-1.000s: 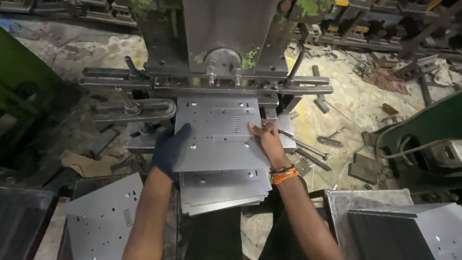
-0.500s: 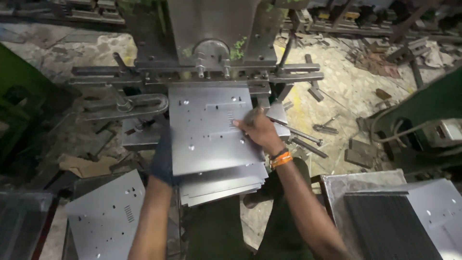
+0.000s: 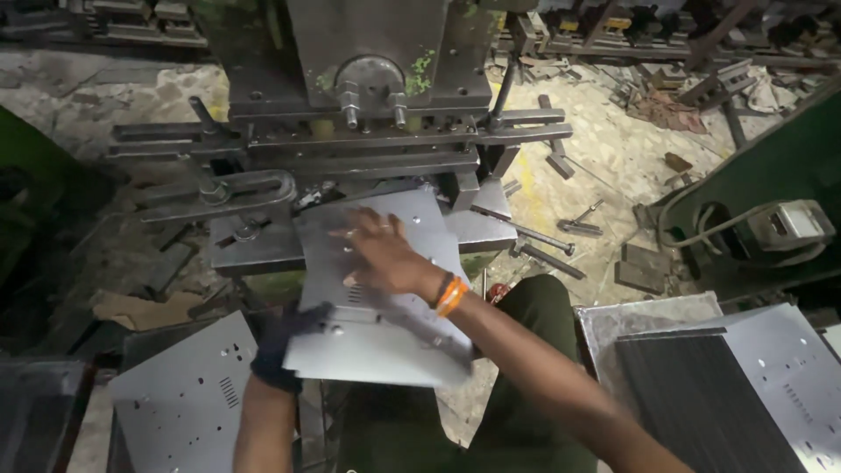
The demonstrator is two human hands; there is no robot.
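A grey perforated sheet-metal plate (image 3: 385,342) lies half under the tooling of a heavy metal press (image 3: 377,96), its near end over my lap. My right hand (image 3: 381,254), with orange bands at the wrist, lies flat on top of the plate with fingers spread. My left hand (image 3: 285,346), in a dark glove, grips the plate's near left edge. More plates of the same kind seem to lie beneath it, though I cannot tell how many.
A stack of punched grey plates (image 3: 188,394) lies at lower left. More plates and a dark ribbed sheet (image 3: 701,394) sit at lower right. Bolts and scrap litter the dirty floor (image 3: 604,158). A green machine with a grey box (image 3: 788,223) stands right.
The plate has slid forward into the press. My right hand moved from the plate's right edge onto its top, and my left hand shifted down to the near left edge.
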